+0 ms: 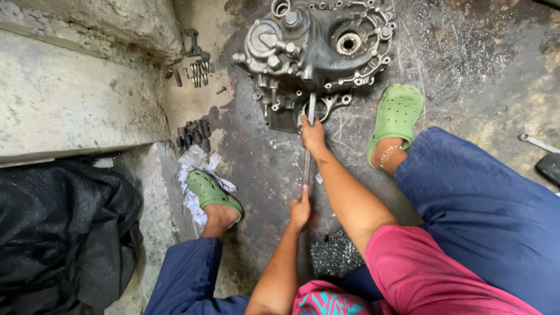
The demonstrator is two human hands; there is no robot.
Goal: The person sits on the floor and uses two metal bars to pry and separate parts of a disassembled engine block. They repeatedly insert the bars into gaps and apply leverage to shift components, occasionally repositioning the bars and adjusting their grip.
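Metal bar (307,153), long and thin, runs straight up the middle of the frame with both hands on it. Right hand (313,135) is wrapped tight around the upper part, fingers curled shut on it, right where the tip meets the bottom edge of the engine case (318,49). Left hand (301,210) sits lower down, just below centre, pressed against the near end of the bar; can't really tell if the fingers close all the way around it or just push on it.

Engine case is a big greasy grey casting lying flat on the stained concrete floor (466,64) at the top centre, with round holes and bolt bosses all round its rim. Bar tip sits by a ring-shaped lug at its lower edge.

Either side of the bar are feet in green clogs (396,114), one at centre right, the other lower left resting on crumpled paper (195,163). Blue trousers and a pink sleeve fill the lower right.

Upper left has a scatter of loose bolts (198,71) by a concrete step, a few dark parts below them. Black cloth (64,233) is heaped at lower left. Wrench (536,142) lies at the far right edge.
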